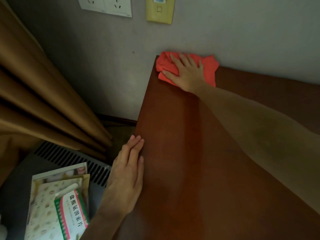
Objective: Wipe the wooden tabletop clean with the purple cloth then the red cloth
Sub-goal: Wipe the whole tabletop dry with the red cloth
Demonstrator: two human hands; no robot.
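Wooden tabletop (173,153): reddish-brown and smooth, filling the view from 6 o'clock up to 1 o'clock. Its far edge meets the wall (242,40) and its left edge drops off toward the floor. No crumbs or streaks show on the bare surface, though the light is dim.

Curtain (43,92): tan folds hanging at 9 o'clock, clear of the table.

Right arm: stretched long across the wood toward 1 o'clock, probably because the far corner is the last hard-to-reach spot.

Printed boxes and packets (60,205): stacked at 7 o'clock on a lower grey surface beside a slotted vent (69,160), off the tabletop.

Left hand (128,175): at 7 o'clock, flat, fingers together, resting along the table's left edge. It likely braces the body during the long reach.

Red cloth (209,70): bunched and creased, bright coral-red, sitting in the far left corner of the tabletop at 12 to 1 o'clock, touching the wall.

Right hand (187,73): palm down on the red cloth, fingers spread wide and pressing it to the wood, so the whole pad drags with the hand.

Purple cloth: not in view.

Stage: judging by the red cloth in use, this is the second wiping pass.

Wall fittings: white sockets (105,6) and a yellowish plate (159,11) at 12 o'clock.
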